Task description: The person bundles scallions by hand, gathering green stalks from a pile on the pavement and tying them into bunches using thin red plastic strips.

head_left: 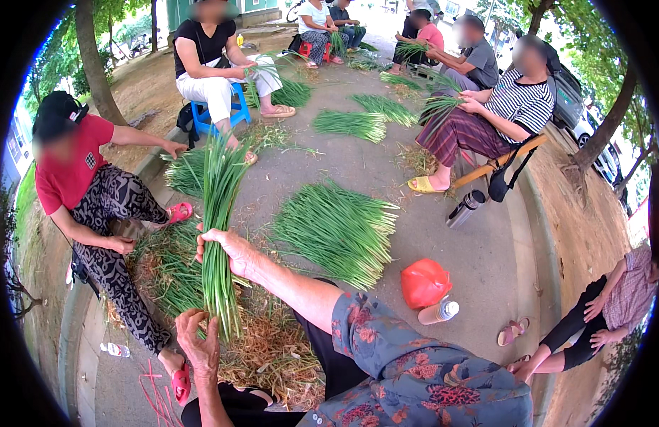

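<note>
My right hand (pixel 231 250) is closed round the middle of a tall bunch of garlic chives (pixel 219 188). The bunch stands nearly upright, its green leaf tips up and paler stem ends down. By those lower ends is my left hand (pixel 199 345), its fingers apart and slightly curled, holding nothing. A heap of loose chives (pixel 169 263) mixed with dry leaves lies beyond my hands to the left. Below the bunch spreads a pile of brown trimmings (pixel 276 349). On the pavement to the right rests a broad, neatly laid pile of chives (pixel 333 231).
A red plastic bag (pixel 425 282), a pale bottle (pixel 438 312) and a dark flask (pixel 466 208) stand at the right. A person in a red shirt (pixel 77 178) sits close at the left. Several seated people handle chives farther off. Pink straps (pixel 157 398) lie at the lower left.
</note>
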A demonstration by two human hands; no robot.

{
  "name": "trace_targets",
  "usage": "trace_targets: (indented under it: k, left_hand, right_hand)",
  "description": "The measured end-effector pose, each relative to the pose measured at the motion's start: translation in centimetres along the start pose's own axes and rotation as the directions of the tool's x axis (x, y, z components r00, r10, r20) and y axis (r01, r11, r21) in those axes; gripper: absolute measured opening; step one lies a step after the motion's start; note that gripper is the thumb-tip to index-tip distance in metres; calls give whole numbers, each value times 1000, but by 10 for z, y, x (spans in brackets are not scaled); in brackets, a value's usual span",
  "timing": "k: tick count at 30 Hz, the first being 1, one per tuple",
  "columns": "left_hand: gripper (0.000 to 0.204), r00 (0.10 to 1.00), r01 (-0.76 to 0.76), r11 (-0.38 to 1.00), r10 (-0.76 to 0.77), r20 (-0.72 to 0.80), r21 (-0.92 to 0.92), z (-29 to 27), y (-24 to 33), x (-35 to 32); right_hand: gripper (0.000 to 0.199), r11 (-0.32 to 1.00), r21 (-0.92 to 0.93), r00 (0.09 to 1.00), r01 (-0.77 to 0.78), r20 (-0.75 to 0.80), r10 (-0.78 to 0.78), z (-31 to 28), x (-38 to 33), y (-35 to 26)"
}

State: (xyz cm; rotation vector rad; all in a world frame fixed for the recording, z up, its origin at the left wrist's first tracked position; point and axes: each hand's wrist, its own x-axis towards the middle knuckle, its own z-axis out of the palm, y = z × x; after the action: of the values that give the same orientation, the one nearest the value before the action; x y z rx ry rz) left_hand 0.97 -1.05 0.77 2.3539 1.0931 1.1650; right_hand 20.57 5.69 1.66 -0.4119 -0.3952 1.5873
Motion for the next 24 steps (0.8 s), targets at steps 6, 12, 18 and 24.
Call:
trace_targets:
  k: [6,12,18,24]
  left_hand:
    - [18,1000,10,999,-10,-2,43,0,-1,-1]
    - [18,999,32,999,-32,-19,17,1,-2,0]
    - [19,1000,27,999,-27,8,28,2,-2,-1]
    - [20,999,36,999,-36,-13,12,1,1,-1]
  right_hand:
    - [32,999,-31,1000,12,-10,-12,6,-2,-1]
    - [35,999,-38,1000,14,18,-13,-4,4,2]
    - [34,999,-33,1000,10,11,-9,-2,3,2]
    - [27,1000,-5,999,17,-45,-17,9,-1,0]
